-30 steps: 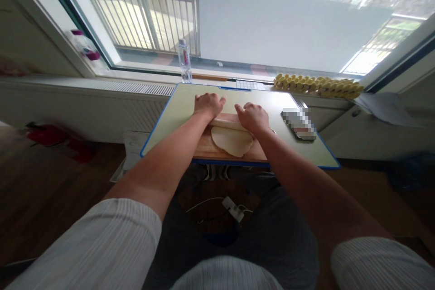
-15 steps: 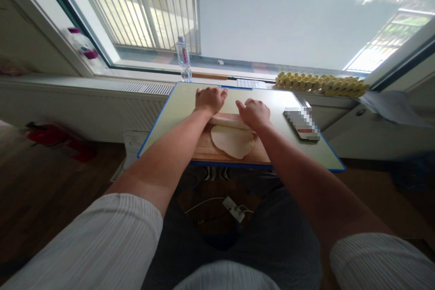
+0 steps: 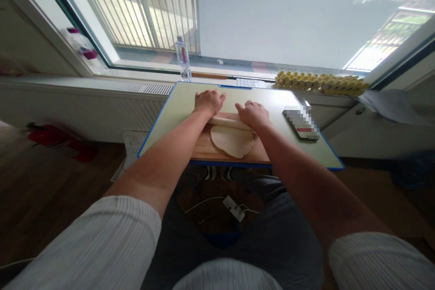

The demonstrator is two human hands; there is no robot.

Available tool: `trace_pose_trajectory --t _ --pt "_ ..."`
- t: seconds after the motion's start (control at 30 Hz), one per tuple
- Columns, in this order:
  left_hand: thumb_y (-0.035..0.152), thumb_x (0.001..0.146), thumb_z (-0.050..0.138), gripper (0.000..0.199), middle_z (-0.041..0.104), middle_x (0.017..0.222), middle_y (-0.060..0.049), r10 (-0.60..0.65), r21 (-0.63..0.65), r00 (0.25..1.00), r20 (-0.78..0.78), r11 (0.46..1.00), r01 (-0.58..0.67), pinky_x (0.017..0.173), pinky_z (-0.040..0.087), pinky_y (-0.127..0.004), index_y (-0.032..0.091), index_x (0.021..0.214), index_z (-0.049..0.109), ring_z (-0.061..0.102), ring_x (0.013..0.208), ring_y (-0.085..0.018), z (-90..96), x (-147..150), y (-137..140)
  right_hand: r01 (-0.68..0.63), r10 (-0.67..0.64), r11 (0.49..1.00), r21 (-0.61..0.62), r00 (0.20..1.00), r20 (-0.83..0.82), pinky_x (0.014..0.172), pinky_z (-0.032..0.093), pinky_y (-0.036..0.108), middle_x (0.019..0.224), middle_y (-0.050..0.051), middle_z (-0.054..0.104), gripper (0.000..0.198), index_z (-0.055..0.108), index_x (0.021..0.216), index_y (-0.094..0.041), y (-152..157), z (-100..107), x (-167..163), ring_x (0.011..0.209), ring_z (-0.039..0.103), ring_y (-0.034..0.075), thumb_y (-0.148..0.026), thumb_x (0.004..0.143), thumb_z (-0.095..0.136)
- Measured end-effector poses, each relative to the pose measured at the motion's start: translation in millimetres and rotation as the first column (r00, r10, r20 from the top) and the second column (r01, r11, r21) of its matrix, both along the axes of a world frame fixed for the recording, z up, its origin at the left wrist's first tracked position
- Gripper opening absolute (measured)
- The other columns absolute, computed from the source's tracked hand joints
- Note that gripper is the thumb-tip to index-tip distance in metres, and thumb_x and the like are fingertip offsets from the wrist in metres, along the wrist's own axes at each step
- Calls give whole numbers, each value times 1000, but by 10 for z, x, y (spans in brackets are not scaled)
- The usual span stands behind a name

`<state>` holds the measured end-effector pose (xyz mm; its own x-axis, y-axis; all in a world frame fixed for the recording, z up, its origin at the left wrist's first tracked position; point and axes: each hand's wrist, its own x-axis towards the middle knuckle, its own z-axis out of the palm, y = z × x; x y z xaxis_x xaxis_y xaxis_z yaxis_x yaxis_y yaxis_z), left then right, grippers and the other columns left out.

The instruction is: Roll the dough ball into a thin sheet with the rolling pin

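Note:
A flat, rounded sheet of pale dough [image 3: 233, 141] lies on a wooden board [image 3: 205, 147]. Just beyond the dough's far edge, a light rolling pin [image 3: 228, 122] runs sideways across the board. My left hand [image 3: 208, 102] grips the pin's left end, palm down with the fingers curled over it. On the right end my right hand [image 3: 253, 113] bears down in the same way, its thumb pointing inward. The ends of the pin are hidden beneath my hands.
The board rests on a small blue-edged table [image 3: 163, 124]. A phone-like object [image 3: 301, 123], partly pixelated, lies at its right. Behind stand a clear water bottle [image 3: 183, 60] and a yellow bumpy object [image 3: 319, 82] on the sill. A power strip [image 3: 234, 208] is on the floor.
Very little differs. Both hands stay on the rolling pin with only a tiny shift, and the dough keeps its place and shape.

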<state>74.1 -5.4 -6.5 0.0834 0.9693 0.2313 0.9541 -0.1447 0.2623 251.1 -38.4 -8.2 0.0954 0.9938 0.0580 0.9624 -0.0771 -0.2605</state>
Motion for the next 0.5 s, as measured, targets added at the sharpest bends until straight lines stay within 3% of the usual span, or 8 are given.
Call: trace_pose_trajectory --t 0.17,0.37,0.5 --pt "59 105 36 56 67 146 -17 16 -95 1000 3 995 -16 111 47 -52 23 131 71 59 136 -35 -48 -82 -193 1 -1 999 -50 1000 -1 117 36 64 158 23 55 65 60 147 -14 -281 -24 -25 144 48 41 -58 106 35" --pt "59 105 34 55 64 148 -14 32 -110 999 -13 993 -33 113 45 -55 29 134 69 56 137 -35 -71 -182 -579 -67 63 996 52 995 77 118 33 57 156 22 56 61 55 152 -15 -755 -41 -86 141 49 39 -52 110 29" --pt "55 105 34 50 64 148 -11 43 -63 999 -18 997 -44 114 42 -55 33 131 71 55 136 -34 -99 -221 -805 -99 89 993 67 986 144 119 31 55 154 21 58 60 55 150 -14 -914 -22 -136 139 50 38 -50 111 29"
